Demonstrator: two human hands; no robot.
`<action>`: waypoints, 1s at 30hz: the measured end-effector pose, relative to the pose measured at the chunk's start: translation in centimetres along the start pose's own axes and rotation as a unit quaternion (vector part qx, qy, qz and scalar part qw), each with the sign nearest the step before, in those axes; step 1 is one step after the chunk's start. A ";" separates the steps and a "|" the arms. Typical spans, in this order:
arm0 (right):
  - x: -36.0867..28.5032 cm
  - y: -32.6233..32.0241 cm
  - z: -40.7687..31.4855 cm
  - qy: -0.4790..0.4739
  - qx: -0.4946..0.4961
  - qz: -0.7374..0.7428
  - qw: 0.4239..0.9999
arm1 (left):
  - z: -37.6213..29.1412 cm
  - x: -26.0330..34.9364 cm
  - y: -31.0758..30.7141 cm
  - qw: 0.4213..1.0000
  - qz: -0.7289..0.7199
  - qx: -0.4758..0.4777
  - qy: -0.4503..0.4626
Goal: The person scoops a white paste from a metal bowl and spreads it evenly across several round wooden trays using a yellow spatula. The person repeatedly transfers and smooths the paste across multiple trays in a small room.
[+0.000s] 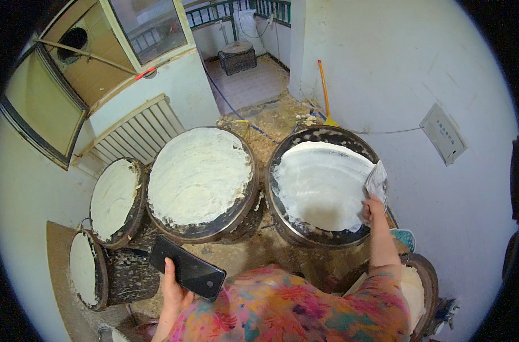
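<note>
A dark smartphone [187, 268] lies in my left hand [174, 290], its thumb over the near edge and its visible face black. At the right, my right hand [372, 208] grips a flat, batter-coated spreader [376, 181], held at the right rim of a round black griddle [327, 135]. Wet white batter [323, 184] covers most of that griddle, with curved streaks in it and dark metal bare around its edge. Left of it stands a second round griddle [225, 234], coated with a paler, drier-looking sheet of batter [199, 177].
Two smaller coated griddles [114, 201] [83, 269] stand farther left. Behind my right arm, another round griddle [430, 282] is partly hidden beside a teal plastic basket [404, 239]. A yellow broom [324, 94] leans on the wall. A blue hose [231, 104] crosses the soiled floor [276, 112].
</note>
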State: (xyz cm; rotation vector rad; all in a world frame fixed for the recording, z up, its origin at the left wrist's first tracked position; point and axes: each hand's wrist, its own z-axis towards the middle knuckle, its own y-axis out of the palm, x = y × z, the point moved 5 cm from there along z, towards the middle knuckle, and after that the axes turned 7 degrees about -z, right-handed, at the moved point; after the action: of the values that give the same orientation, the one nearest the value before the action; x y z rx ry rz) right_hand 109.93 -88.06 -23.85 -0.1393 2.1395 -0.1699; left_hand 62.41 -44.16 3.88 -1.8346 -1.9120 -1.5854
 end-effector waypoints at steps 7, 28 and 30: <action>-5.1 19.4 -5.1 -0.066 -0.309 -0.018 0.949 | 0.0 -0.6 1.3 1.000 0.004 0.017 0.015; -7.6 11.4 3.4 -0.012 -0.158 0.029 0.987 | 2.1 -2.3 2.3 1.000 0.007 0.027 -0.013; -8.3 16.7 2.0 -0.054 -0.249 -0.007 0.967 | 1.9 -2.2 2.5 1.000 0.003 0.020 -0.008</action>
State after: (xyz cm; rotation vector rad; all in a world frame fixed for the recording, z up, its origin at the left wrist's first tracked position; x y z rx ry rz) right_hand 115.57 -70.41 -20.99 -0.4447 2.0316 0.3643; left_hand 66.03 -45.06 3.03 -1.8420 -1.9282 -1.5242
